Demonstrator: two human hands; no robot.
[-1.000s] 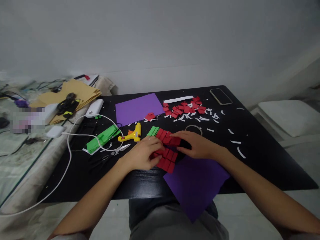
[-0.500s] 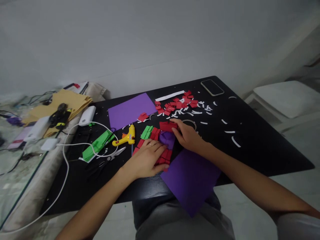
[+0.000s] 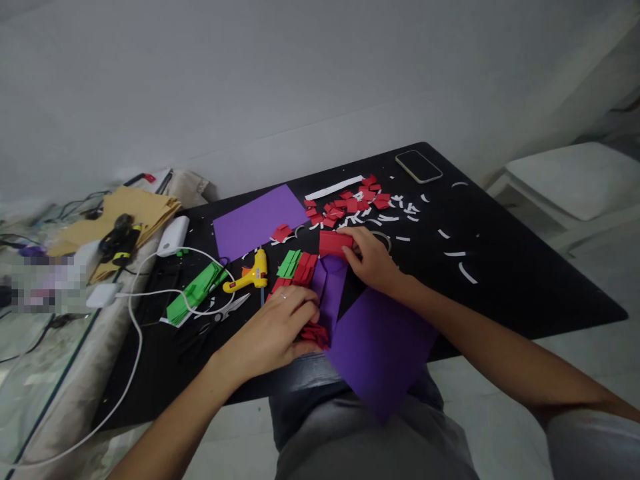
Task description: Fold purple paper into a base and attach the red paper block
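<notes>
My right hand [image 3: 374, 259] pinches a red folded paper piece [image 3: 334, 244] between thumb and fingers, at the far end of a purple paper strip [image 3: 332, 287]. My left hand [image 3: 285, 323] is curled over red paper pieces [image 3: 314, 333] at the strip's near end; its fingertips are partly hidden. Beside the left hand lie more red folded pieces [image 3: 305, 269] and a green folded piece [image 3: 289, 264]. A larger purple sheet [image 3: 383, 347] reaches over the table's front edge, below my right forearm.
Left of the hands lie a yellow glue gun [image 3: 256, 272], scissors [image 3: 220, 316] and green paper strips [image 3: 196, 292] under a white cable [image 3: 134, 333]. Beyond are another purple sheet [image 3: 260, 223], red scraps [image 3: 350, 203], white offcuts [image 3: 397, 217] and a phone [image 3: 419, 166].
My left hand has drawn back toward me and left, its fingers curling in with red pieces, baring more purple paper. The red piece in my right hand is tilted up. The view shifted slightly.
</notes>
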